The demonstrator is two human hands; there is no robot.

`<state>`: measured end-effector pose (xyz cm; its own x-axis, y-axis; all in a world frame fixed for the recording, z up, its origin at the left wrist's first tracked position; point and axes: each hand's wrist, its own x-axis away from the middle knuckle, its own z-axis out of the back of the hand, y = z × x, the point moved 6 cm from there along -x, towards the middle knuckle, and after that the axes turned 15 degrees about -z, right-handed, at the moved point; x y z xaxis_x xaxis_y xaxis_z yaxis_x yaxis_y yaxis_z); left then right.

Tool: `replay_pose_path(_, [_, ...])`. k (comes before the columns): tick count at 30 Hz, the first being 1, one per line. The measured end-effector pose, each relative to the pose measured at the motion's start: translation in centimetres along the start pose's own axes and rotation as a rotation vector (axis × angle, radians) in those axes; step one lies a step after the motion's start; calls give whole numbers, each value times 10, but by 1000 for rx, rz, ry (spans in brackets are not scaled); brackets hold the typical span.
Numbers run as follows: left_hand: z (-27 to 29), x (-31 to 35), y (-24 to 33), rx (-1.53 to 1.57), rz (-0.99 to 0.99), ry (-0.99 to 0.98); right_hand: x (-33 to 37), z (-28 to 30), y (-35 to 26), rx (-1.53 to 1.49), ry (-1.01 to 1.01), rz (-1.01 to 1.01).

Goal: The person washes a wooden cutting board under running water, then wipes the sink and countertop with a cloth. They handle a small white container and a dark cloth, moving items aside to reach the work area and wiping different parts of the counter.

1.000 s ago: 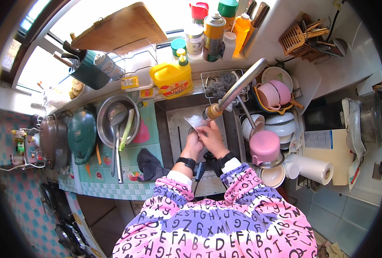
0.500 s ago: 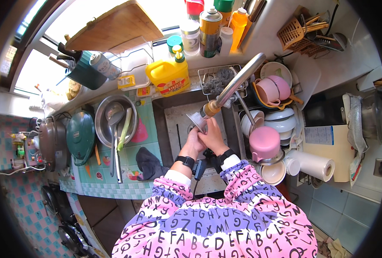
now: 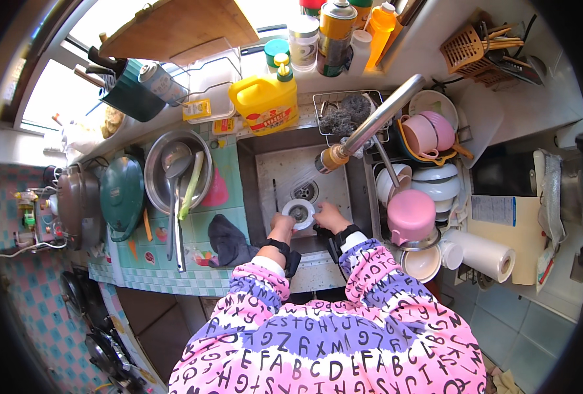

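Both arms [image 3: 258, 279] reach forward over one sink [image 3: 271, 162]; left hand [image 3: 281, 226] and right hand [image 3: 331, 218] pinch opposite edges of one round white strainer [image 3: 298, 214], just nearside of one drain [image 3: 305, 190]; one faucet [image 3: 384, 113] slants above; one yellow jug [image 3: 264, 103] stands beyond.

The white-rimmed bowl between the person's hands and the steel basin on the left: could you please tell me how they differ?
Size: the white-rimmed bowl looks much smaller than the steel basin.
Position: the bowl is over the sink, between the left hand and right hand; the basin rests untouched on the tiled counter.
Colour: the bowl's rim is white, the basin's silvery.
Shared: both have round rims.
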<state>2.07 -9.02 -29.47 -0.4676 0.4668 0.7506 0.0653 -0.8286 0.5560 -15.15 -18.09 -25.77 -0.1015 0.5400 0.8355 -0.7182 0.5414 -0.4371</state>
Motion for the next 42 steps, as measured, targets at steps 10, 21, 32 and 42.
replay_pose_path(10, [-18, -63, -10, -128, -129, 180, 17, 51, 26, -25, 64, -41])
replay_pose_path(21, [-8, -19, -6, 140, -29, -12, -7, 33, -11, 290, 179, 186])
replay_pose_path(32, [29, 37, 20, 313, -100, -131, -94, -35, -4, 1068, 77, 223])
replay_pose_path(42, [48, 51, 12, 386, -94, -128, -78, -53, -17, 1145, 32, 210])
